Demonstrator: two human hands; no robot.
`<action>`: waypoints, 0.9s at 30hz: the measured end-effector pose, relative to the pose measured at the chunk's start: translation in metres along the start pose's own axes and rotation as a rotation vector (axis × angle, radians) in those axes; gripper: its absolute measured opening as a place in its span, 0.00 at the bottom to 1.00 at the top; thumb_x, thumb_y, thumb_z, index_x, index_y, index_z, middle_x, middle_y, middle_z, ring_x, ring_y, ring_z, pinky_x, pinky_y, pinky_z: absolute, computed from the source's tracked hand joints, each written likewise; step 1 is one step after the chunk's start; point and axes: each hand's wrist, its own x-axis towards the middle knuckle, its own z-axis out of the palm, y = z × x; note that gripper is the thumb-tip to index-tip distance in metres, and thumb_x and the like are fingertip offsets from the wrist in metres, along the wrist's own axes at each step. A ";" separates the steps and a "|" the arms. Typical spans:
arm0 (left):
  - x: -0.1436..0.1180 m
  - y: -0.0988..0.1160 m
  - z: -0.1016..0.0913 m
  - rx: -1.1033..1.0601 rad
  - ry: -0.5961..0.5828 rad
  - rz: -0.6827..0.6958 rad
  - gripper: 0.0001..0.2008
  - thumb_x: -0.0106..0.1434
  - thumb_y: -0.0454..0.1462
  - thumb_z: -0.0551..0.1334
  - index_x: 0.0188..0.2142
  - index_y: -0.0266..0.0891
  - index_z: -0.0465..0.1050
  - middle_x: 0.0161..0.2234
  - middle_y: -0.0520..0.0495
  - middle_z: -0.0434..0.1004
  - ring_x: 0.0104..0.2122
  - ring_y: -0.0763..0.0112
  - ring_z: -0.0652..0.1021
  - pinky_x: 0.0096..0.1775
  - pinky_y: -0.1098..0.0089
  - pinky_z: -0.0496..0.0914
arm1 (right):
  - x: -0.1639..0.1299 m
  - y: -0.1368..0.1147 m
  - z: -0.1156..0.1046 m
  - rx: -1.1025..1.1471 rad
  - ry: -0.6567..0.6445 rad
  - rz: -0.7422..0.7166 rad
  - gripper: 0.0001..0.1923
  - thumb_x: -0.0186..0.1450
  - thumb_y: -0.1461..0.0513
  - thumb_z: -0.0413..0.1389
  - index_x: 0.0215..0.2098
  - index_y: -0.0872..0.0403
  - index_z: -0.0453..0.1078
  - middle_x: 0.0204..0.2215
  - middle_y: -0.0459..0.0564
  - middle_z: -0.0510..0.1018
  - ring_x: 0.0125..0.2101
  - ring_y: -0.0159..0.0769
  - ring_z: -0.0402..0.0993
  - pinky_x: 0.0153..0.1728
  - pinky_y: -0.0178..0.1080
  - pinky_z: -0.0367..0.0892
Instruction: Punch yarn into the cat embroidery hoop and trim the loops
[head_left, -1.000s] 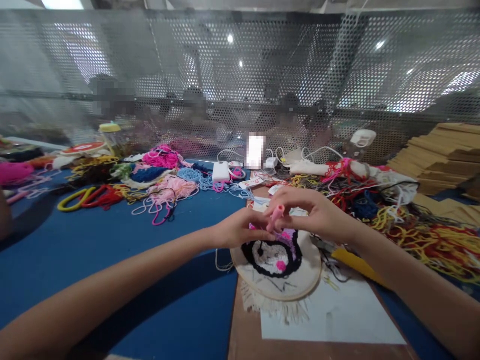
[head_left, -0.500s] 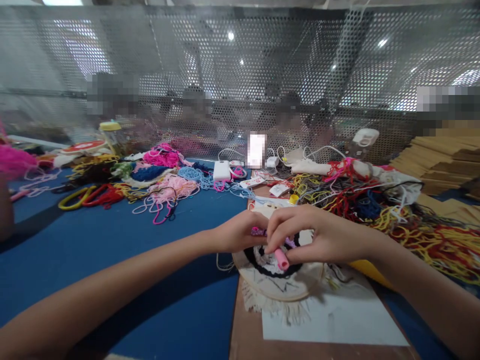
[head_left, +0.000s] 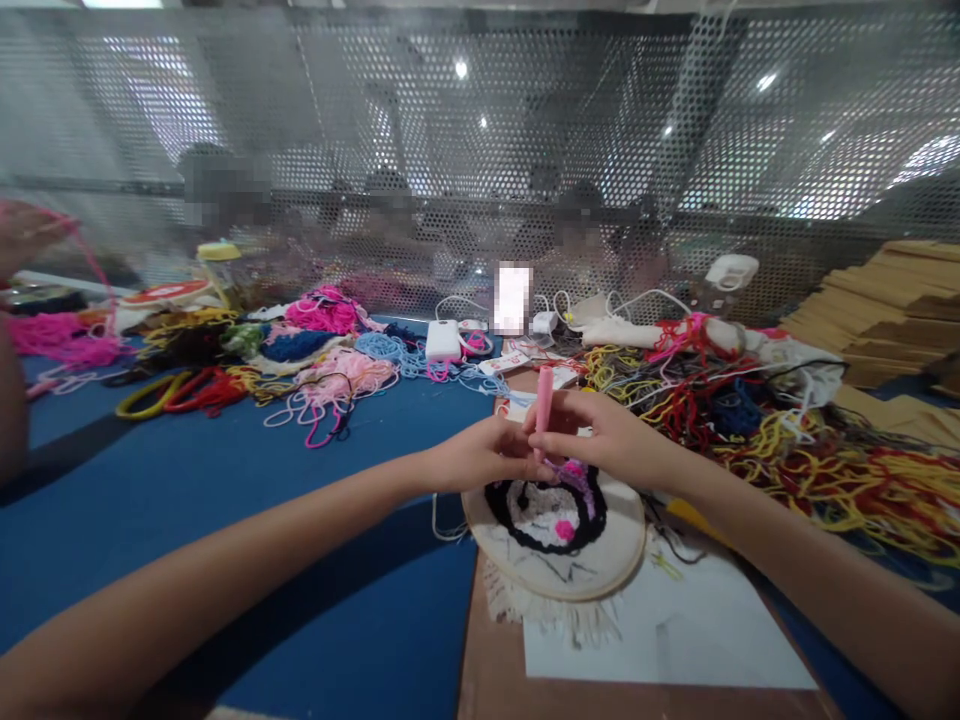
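An upright pink punch needle [head_left: 544,405] is gripped between the thumb and fingers of my right hand [head_left: 600,430], above the far side of an embroidery hoop [head_left: 622,560]. My left hand [head_left: 487,452] is closed in a pinch at the tool's lower end; what its fingertips hold, if anything, is hidden. Stretched in the hoop is cream cloth with black, white, purple and pink yarn work [head_left: 551,515] and drawn lines below. The cloth's frayed edge [head_left: 555,610] hangs out at the near side.
White paper [head_left: 660,640] lies on a brown board [head_left: 495,680] under the hoop. Yarn heaps lie left [head_left: 337,375] and right [head_left: 847,490]. A lit phone [head_left: 514,298] stands before a perforated screen [head_left: 450,130]. Brown paper bags [head_left: 885,300] are stacked right. Another person's hand [head_left: 26,235] holds pink yarn at far left.
My right hand has turned the punch needle from pointing toward me to upright and moved slightly away, uncovering the yarn work. At far left, another person's hand has come up with pink yarn.
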 end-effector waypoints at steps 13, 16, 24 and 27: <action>-0.002 0.003 -0.014 0.224 -0.044 -0.049 0.16 0.50 0.35 0.65 0.41 0.36 0.73 0.36 0.47 0.75 0.34 0.71 0.72 0.36 0.70 0.65 | 0.002 0.007 -0.009 0.085 0.151 0.070 0.10 0.61 0.56 0.54 0.33 0.56 0.65 0.27 0.47 0.73 0.26 0.29 0.66 0.27 0.34 0.61; -0.009 0.009 -0.021 0.429 -0.027 -0.086 0.18 0.50 0.38 0.64 0.41 0.37 0.72 0.35 0.46 0.74 0.33 0.70 0.72 0.34 0.71 0.65 | 0.002 0.010 -0.006 0.196 0.153 0.094 0.11 0.62 0.55 0.53 0.32 0.55 0.63 0.26 0.46 0.73 0.24 0.27 0.64 0.25 0.33 0.61; -0.034 0.011 -0.023 0.938 0.251 -0.509 0.29 0.53 0.60 0.51 0.35 0.37 0.68 0.22 0.45 0.69 0.23 0.65 0.70 0.28 0.68 0.61 | -0.020 0.038 0.019 0.569 0.225 0.364 0.16 0.62 0.49 0.49 0.30 0.54 0.60 0.22 0.46 0.74 0.23 0.30 0.72 0.29 0.37 0.67; -0.028 0.004 -0.025 0.902 0.182 -0.533 0.30 0.51 0.62 0.51 0.30 0.37 0.68 0.22 0.44 0.70 0.22 0.65 0.69 0.27 0.69 0.60 | -0.025 0.041 0.026 0.663 0.254 0.422 0.16 0.62 0.49 0.49 0.30 0.54 0.59 0.24 0.48 0.75 0.26 0.32 0.73 0.33 0.39 0.69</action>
